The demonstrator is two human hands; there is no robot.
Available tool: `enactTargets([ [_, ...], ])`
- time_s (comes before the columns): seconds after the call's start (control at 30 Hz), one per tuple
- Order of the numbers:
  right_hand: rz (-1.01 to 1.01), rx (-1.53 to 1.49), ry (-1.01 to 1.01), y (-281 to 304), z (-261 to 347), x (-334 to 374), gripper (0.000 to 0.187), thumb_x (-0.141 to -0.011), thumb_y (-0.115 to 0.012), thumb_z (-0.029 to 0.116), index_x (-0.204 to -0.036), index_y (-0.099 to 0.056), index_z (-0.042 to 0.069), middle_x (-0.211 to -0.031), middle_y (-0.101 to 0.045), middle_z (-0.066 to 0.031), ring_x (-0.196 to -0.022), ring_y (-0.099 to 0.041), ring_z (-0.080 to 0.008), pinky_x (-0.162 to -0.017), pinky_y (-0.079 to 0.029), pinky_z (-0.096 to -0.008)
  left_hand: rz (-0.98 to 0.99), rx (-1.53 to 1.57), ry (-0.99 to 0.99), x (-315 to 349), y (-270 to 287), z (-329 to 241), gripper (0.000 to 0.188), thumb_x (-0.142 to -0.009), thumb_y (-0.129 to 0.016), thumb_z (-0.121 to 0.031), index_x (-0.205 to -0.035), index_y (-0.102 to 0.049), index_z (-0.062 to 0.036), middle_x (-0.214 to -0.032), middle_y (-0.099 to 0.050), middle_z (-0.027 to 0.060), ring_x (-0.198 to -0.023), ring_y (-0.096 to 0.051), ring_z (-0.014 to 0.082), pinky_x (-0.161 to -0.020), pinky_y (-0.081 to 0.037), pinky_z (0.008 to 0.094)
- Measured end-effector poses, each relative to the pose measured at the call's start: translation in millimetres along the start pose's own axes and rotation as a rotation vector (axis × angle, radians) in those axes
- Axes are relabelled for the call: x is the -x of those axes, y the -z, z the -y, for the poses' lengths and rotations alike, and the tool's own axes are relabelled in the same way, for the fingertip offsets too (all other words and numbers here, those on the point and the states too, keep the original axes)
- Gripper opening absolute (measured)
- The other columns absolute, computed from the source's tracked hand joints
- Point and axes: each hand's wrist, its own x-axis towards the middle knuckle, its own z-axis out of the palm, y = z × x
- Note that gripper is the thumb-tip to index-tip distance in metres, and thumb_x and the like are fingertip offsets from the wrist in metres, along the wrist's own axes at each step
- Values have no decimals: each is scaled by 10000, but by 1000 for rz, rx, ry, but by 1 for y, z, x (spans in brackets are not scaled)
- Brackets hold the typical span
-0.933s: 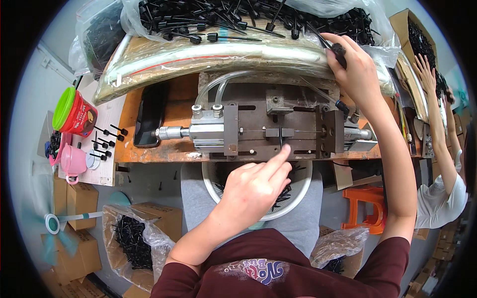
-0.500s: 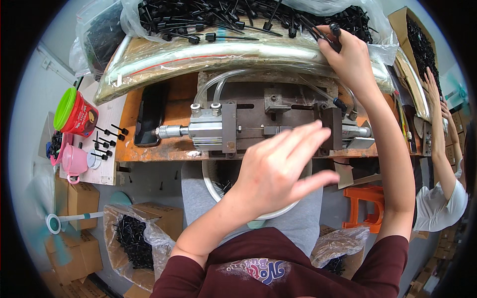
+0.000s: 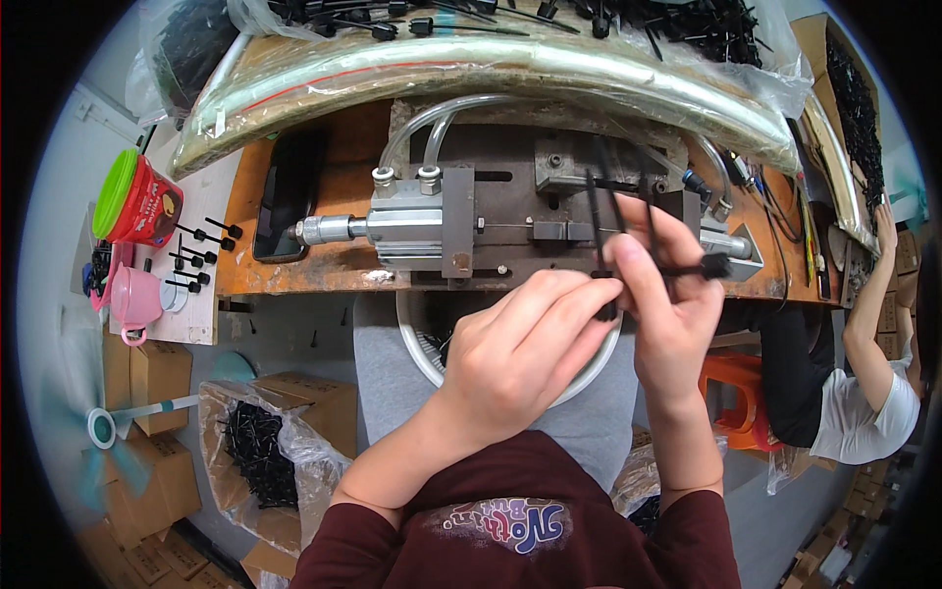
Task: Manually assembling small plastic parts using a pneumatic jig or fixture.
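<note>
In front of the bench fixture, my two hands meet. My left hand (image 3: pixel 515 348) is closed in a pinch on the knobbed end of a thin black rod (image 3: pixel 595 221), which points up and away. My right hand (image 3: pixel 677 329) is closed round several similar black rods; one black knob (image 3: pixel 716 266) sticks out to its right. Just beyond the hands is a metal fixture: a left air cylinder (image 3: pixel 404 231), a small centre block (image 3: pixel 564 232) and a right cylinder (image 3: pixel 724 243), partly behind my right hand. On my lap a white basket (image 3: pixel 419 346) is partly covered by my left hand.
A plastic-wrapped ledge (image 3: pixel 471 74) bears a heap of black rods (image 3: pixel 687 29). To the left are a phone (image 3: pixel 287 196), a red tub (image 3: pixel 147 201), a pink cup (image 3: pixel 134 297) and several loose rods. A co-worker (image 3: pixel 868 402) sits at right by an orange stool (image 3: pixel 736 393).
My right hand has come down from the heap with black rods. My left hand, spread over the fixture before, has drawn nearer and now pinches one rod beside the right hand.
</note>
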Motion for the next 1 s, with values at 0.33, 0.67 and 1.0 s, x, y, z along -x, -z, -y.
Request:
enactTargets([
  [0.33, -95, -75, -90, 26, -1, 28, 277, -958, -569, 76, -1210, -564, -38, -888, -724, -146, -540, -524, -65, -477, -367, -178, 265, -338, -47, 16, 0, 17, 258, -704, -765, -89, -944, -704, -17, -1235, -657, 122, -849, -678, 238, -779, -548, 345],
  [0.67, -114, -105, -174, 32, -4, 43, 235, -965, -574, 98, -1170, -571, -18, -900, -733, -175, -523, -562, -80, -468, -382, -181, 348, -461, 3, 1, 0, 14, 261, -702, -780, -101, -939, -710, -20, -1203, -680, 99, -709, -675, 195, -664, -534, 294],
  [1.0, -83, -95, -148, 20, -15, 48, 301, -970, -568, 57, -1253, -551, -44, -956, -733, -132, -624, -573, -48, -546, -431, -180, 228, -113, -128, 7, 1, -4, 348, -662, -850, -169, -944, -686, -46, -931, -690, 60, -696, -659, 201, -565, -508, 287],
])
